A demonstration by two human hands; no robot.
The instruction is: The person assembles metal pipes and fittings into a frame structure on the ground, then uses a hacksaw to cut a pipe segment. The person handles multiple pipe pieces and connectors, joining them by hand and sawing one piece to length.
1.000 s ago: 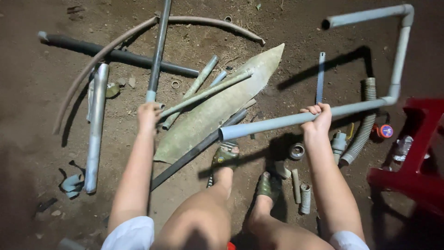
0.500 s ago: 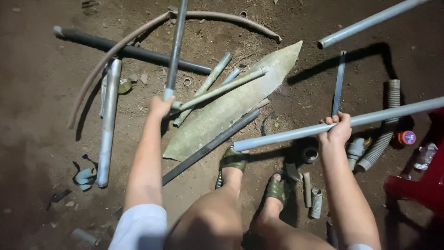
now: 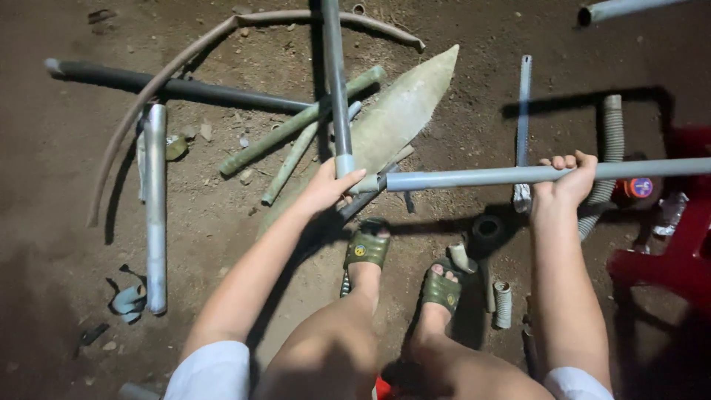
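My left hand [image 3: 329, 187] grips the near end of a thin grey pipe [image 3: 332, 81] that runs straight away from me and carries a pale elbow fitting [image 3: 346, 166]. My right hand [image 3: 564, 182] is wrapped around a long grey pipe [image 3: 474, 178] lying crosswise at chest height; its left end sits right beside the elbow fitting, almost touching. The pipe's right part leaves the view. Both pipes are held above the dirt ground, over my two sandalled feet [image 3: 366, 248].
On the dirt lie a large pale leaf-shaped sheet [image 3: 404, 111], a black pipe [image 3: 178, 87], a curved hose [image 3: 170, 70], a silver tube [image 3: 155, 207], green pipe lengths [image 3: 296, 126], corrugated hose [image 3: 609, 141], small fittings [image 3: 502, 304] and a red plastic stool [image 3: 681, 237] at right.
The left hand brought its thin pipe to the right and the right hand's long pipe swung level, so the two ends now meet in front of me. The camera view shifted too.
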